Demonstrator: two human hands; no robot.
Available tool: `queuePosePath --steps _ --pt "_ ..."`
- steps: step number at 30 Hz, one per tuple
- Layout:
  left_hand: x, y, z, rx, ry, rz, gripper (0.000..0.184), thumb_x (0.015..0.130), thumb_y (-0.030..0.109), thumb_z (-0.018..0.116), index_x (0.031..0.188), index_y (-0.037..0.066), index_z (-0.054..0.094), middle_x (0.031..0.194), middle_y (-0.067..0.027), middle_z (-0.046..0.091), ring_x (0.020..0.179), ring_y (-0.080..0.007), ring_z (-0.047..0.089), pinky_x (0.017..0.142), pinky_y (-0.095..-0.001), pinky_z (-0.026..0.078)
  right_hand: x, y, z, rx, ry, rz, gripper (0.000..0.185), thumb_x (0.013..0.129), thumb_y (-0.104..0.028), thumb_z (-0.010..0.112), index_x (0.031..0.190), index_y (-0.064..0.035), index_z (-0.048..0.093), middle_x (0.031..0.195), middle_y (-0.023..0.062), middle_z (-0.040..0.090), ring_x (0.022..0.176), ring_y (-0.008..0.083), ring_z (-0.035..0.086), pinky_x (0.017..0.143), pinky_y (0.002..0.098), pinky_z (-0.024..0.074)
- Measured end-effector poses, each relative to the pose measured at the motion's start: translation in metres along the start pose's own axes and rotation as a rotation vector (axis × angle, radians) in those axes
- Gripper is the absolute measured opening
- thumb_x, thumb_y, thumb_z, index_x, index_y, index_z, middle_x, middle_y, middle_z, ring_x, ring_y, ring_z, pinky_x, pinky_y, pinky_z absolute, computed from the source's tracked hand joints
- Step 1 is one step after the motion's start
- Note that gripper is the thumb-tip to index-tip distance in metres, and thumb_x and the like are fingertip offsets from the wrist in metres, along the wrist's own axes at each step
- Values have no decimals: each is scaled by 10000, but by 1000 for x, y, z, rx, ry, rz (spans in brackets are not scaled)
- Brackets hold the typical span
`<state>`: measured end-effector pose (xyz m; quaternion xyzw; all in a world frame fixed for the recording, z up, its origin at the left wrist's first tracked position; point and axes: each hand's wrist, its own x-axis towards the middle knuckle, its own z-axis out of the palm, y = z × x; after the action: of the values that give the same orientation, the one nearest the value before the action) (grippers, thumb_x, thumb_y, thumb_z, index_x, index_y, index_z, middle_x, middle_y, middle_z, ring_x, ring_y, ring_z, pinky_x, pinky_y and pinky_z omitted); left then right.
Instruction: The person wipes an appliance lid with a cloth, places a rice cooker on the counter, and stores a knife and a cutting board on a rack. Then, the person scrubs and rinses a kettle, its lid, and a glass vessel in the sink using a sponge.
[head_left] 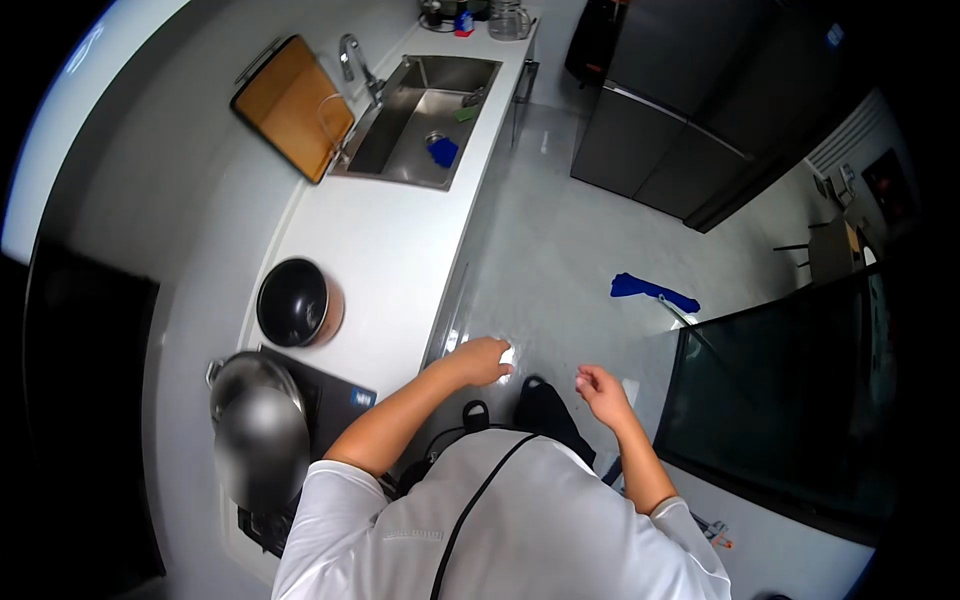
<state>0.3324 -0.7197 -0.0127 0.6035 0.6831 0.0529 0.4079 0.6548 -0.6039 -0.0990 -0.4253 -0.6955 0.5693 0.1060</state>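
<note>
My left hand [483, 362] hangs over the floor beside the front of the counter, its fingers closed. A small white thing [508, 357] shows at its fingertips; it looks like paper or tissue, but I cannot make out its kind. To the right, my right hand [603, 395] is held low in front of me. Its fingers are loosely bent and apart, and nothing shows in them. A black-lined pot [298, 303] stands on the white counter [372, 225], away from both hands.
A steel sink [405, 150] holds a blue cloth [442, 152]. A wooden cutting board [295, 108] leans on the wall. Metal cookware [262, 430] sits on the stove at left. A blue flat mop [655, 291] lies on the floor near a dark glass panel [780, 390]. Behind stands a dark fridge [665, 120].
</note>
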Motion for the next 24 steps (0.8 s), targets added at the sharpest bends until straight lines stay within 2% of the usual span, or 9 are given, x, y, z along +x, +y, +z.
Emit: queuePosePath --steps 3,6,9,10,13,16,19,23,24 --pt "52 -16 -35 90 -61 13 581 976 385 654 1390 -13 572 1357 -260 623 1248 -423 602 1047 -473 486 16 -3 -35 145 20 254 345 1028 -174 647 1312 15 602 1040 65 684 889 148 671 774 290 558" --pt "99 -49 -59 97 -121 -88 583 978 397 653 1395 -3 574 1366 -257 619 1260 -421 595 1056 -471 481 60 16 -64 186 93 249 294 992 -175 676 1211 20 652 906 86 694 760 191 646 736 326 543" --pt "133 -61 -104 33 -124 -291 594 983 409 649 1410 4 568 1373 -255 616 1279 -415 584 1075 -467 471 131 47 -97 -68 89 121 289 996 -191 670 1193 20 654 897 84 697 748 174 647 728 326 543" --pt "139 -59 -118 4 -115 -369 598 985 412 647 1415 5 565 1375 -253 616 1286 -413 580 1082 -465 468 153 29 -109 53 58 188 300 996 -217 666 1188 13 654 930 107 715 796 192 672 771 331 551" --pt "161 -64 -149 27 -67 -449 605 995 402 639 1441 5 542 1394 -245 609 1305 -399 574 1100 -459 457 233 -8 -138 44 5 118 304 980 -228 678 1174 5 655 1001 154 739 888 251 720 827 363 563" --pt "181 -73 -179 5 12 -487 622 995 402 641 1459 5 524 1409 -243 601 1313 -397 570 1109 -455 451 323 -58 -155 -251 -59 -137 319 968 -224 681 1189 3 652 1088 188 743 984 316 735 870 398 568" --pt "197 -78 -199 -89 79 -525 629 991 407 649 1467 16 521 1414 -243 597 1312 -397 571 1109 -446 451 411 -115 -143 -168 -194 -202 353 961 -228 686 1226 2 642 1133 199 738 1024 342 730 886 419 568" --pt "230 -90 -240 -188 114 -562 624 985 411 662 1473 47 526 1419 -236 596 1306 -389 579 1104 -435 455 498 -197 -114 -201 -330 -297 395 969 -265 676 1262 -3 632 1145 198 736 1042 329 728 908 415 562" --pt "241 -111 -238 -170 127 -513 613 985 410 664 1474 65 531 1423 -232 595 1304 -389 582 1100 -435 459 515 -212 -104 -198 -357 -313 406 971 -277 674 1268 -4 631 1148 198 736 1046 329 726 913 415 560"
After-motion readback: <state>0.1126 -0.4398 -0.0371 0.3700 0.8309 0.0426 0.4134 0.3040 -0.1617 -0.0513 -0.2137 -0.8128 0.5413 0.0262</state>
